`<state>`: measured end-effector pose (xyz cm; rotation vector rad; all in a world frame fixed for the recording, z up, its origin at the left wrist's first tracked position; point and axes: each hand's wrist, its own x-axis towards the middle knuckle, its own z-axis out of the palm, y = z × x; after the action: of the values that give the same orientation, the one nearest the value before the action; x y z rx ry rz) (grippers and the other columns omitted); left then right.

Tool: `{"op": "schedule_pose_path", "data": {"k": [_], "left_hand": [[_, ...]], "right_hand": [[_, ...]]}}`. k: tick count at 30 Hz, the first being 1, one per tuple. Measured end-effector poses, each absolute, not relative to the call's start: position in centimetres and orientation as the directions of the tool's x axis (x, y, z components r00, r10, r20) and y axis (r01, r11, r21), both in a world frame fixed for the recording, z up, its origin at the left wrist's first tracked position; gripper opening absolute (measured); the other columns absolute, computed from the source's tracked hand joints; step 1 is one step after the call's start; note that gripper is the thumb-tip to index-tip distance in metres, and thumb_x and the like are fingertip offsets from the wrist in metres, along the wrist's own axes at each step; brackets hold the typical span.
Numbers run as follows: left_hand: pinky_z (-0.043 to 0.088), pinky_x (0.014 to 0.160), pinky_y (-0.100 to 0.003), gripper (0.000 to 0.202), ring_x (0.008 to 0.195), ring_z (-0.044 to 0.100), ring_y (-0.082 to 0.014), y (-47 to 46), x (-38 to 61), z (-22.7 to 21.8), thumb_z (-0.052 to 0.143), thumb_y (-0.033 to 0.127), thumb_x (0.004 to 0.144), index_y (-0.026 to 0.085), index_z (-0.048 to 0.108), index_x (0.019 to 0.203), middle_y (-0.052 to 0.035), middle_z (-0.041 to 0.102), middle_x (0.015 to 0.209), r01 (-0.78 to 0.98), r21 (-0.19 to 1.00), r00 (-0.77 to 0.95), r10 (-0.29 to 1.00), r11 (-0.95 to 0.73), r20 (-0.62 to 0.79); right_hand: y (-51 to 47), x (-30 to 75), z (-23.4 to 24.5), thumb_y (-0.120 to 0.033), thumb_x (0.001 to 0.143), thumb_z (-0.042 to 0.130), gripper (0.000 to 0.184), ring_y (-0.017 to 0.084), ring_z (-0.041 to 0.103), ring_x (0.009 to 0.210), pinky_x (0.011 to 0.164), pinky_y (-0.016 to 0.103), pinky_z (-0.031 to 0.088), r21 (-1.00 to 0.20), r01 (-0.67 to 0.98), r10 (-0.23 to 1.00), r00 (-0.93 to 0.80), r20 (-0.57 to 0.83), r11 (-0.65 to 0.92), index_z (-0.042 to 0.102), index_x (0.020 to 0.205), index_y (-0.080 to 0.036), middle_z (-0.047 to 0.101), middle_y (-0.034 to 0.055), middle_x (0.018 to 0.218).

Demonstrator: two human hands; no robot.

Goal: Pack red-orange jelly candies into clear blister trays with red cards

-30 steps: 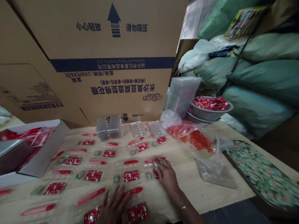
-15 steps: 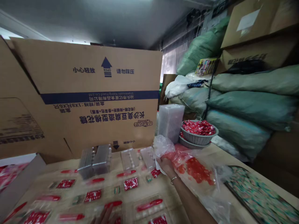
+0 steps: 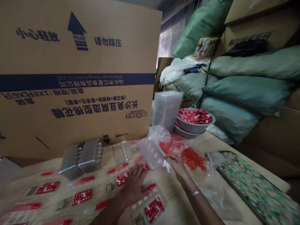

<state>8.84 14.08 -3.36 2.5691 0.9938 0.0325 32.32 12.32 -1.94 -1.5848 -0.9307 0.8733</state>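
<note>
My right hand [image 3: 174,162] pinches the near right edge of a clear plastic tray [image 3: 150,152], which is tilted up off the table. My left hand [image 3: 134,184] is open, fingers spread, above the laid-out trays and beside a red-and-white sachet [image 3: 122,178]. Under and beside its thumb is a red plastic piece [image 3: 149,189], its exact kind blurred. Nearer me, a filled tray holds another red-and-white sachet [image 3: 154,209]. More trays with red sticks, sachets and small green packets spread left. To the right of my right hand, an open clear bag holds red packets [image 3: 193,158].
Two stacks of clear trays [image 3: 90,156] stand before a large carton [image 3: 77,103]. Behind the bag are a tall tray stack [image 3: 167,111] and a grey basket [image 3: 195,125] of red sachets. A dark-edged tray of green packets [image 3: 257,187] lies right; green sacks [image 3: 250,93] are piled behind.
My right hand has lifted the clear tray from the table and tilted it. My left hand has come up from the bottom edge to the middle. The view has moved closer and lower.
</note>
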Motion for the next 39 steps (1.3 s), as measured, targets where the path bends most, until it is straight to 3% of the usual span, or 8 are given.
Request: {"op": "schedule_pose_path", "data": {"k": [8, 13, 16, 19, 22, 27, 33, 39], "left_hand": [[0.023, 0.11, -0.056, 0.05, 0.136, 0.028, -0.0315, 13.5, 7.6, -1.6, 0.045, 0.039, 0.089, 0.019, 0.039, 0.135, -0.0136, 0.037, 0.145, 0.567, 0.346, 0.776, 0.625, -0.748, 0.08], [0.032, 0.108, -0.043, 0.059, 0.131, 0.037, -0.0253, 3.0, 6.4, -3.0, 0.052, 0.048, 0.085, 0.027, 0.034, 0.137, -0.0069, 0.041, 0.143, 0.174, 0.381, 0.966, 0.232, -0.908, 0.112], [0.038, 0.101, -0.042, 0.039, 0.121, 0.049, -0.0259, -1.5, 6.2, -5.9, 0.055, 0.043, 0.084, 0.029, 0.053, 0.119, -0.008, 0.05, 0.137, 0.128, 0.275, 0.989, 0.142, -0.953, 0.033], [0.038, 0.098, -0.046, 0.041, 0.119, 0.05, -0.0297, -2.6, 6.2, -7.4, 0.057, 0.04, 0.082, 0.027, 0.053, 0.12, -0.0119, 0.045, 0.14, 0.225, 0.217, 0.974, 0.228, -0.95, -0.011], [0.037, 0.099, -0.049, 0.05, 0.12, 0.048, -0.0318, -2.5, 6.2, -6.4, 0.061, 0.034, 0.077, 0.025, 0.05, 0.125, -0.013, 0.042, 0.142, 0.355, 0.237, 0.934, 0.353, -0.904, -0.055], [0.033, 0.101, -0.05, 0.051, 0.125, 0.042, -0.0315, -3.3, 6.6, -3.4, 0.059, 0.023, 0.077, 0.024, 0.048, 0.127, -0.013, 0.04, 0.143, 0.446, 0.286, 0.895, 0.43, -0.848, -0.12], [0.033, 0.102, -0.053, 0.056, 0.125, 0.041, -0.033, -4.1, 7.9, -3.4, 0.063, 0.028, 0.073, 0.024, 0.048, 0.126, -0.0131, 0.038, 0.144, 0.471, 0.351, 0.881, 0.454, -0.809, -0.136], [0.018, 0.104, -0.068, 0.069, 0.136, 0.02, -0.042, -3.5, 7.0, -4.4, 0.065, 0.049, 0.07, 0.028, 0.043, 0.132, -0.0142, 0.026, 0.15, 0.515, 0.441, 0.842, 0.531, -0.735, -0.099]], "right_hand": [[-7.5, 31.6, -2.2, -0.05, 0.072, 0.063, 0.035, 0.022, 0.062, 0.072, 0.066, 0.03, 0.047, -0.93, 0.252, 0.952, 0.216, -0.217, -0.269, 0.072, 0.08, -0.016, 0.07, 0.0059, 0.075], [-8.6, 29.3, -3.4, -0.033, 0.083, 0.053, 0.024, 0.02, 0.063, 0.076, 0.069, 0.028, 0.047, -0.805, 0.566, 0.984, 0.118, -0.134, -0.178, 0.07, 0.081, -0.016, 0.069, 0.0064, 0.079], [-8.3, 31.9, -2.2, -0.021, 0.088, 0.044, 0.023, 0.018, 0.063, 0.083, 0.07, 0.025, 0.046, -0.596, 0.78, 0.976, 0.213, -0.036, -0.192, 0.067, 0.092, -0.018, 0.066, 0.0076, 0.097], [-9.1, 35.3, -2.0, -0.01, 0.087, 0.04, 0.031, 0.017, 0.065, 0.084, 0.064, 0.024, 0.045, -0.216, 0.892, 0.917, 0.393, -0.06, -0.397, 0.06, 0.109, -0.019, 0.06, 0.0109, 0.113], [-9.4, 35.6, -3.1, -0.008, 0.087, 0.042, 0.025, 0.018, 0.065, 0.081, 0.059, 0.023, 0.042, -0.009, 0.931, 0.924, 0.36, -0.127, -0.364, 0.062, 0.098, -0.018, 0.063, 0.0102, 0.1], [-7.9, 31.2, -4.6, -0.008, 0.087, 0.044, 0.021, 0.018, 0.064, 0.077, 0.06, 0.024, 0.041, -0.032, 0.981, 0.981, 0.19, -0.04, -0.191, 0.063, 0.084, -0.017, 0.064, 0.0075, 0.086], [-6.2, 33.3, -3.7, -0.009, 0.088, 0.042, 0.023, 0.018, 0.062, 0.076, 0.063, 0.025, 0.042, -0.107, 0.967, 0.968, 0.24, 0.073, -0.232, 0.062, 0.08, -0.016, 0.063, 0.0078, 0.085], [-8.5, 32.2, -4.7, -0.023, 0.093, 0.033, 0.028, 0.02, 0.061, 0.078, 0.068, 0.029, 0.046, -0.463, 0.886, 0.951, 0.126, 0.282, 0.02, 0.061, 0.089, -0.02, 0.062, 0.0069, 0.083]]}}
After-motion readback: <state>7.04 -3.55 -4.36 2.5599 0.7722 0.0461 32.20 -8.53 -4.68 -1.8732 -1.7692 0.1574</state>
